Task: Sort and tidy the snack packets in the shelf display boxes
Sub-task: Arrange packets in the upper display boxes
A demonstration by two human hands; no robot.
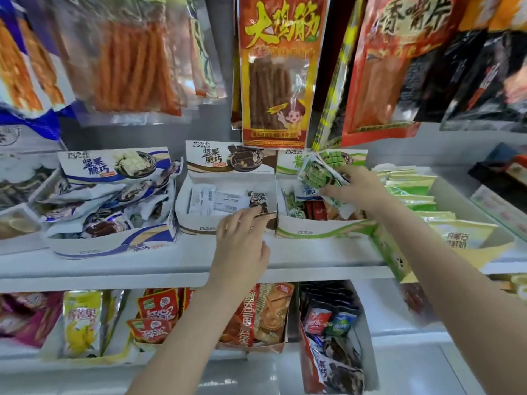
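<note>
Left grip spread, fingertips on the front rim of the brown box, few white-backed packets inside. Right grip pinching green packets over the green box of mixed packets, mid-shelf.

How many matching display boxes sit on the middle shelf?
3: blue box at left, brown box in the middle by the left hand, green box at right below the right hand holding green packets. Others may be hidden.
</note>
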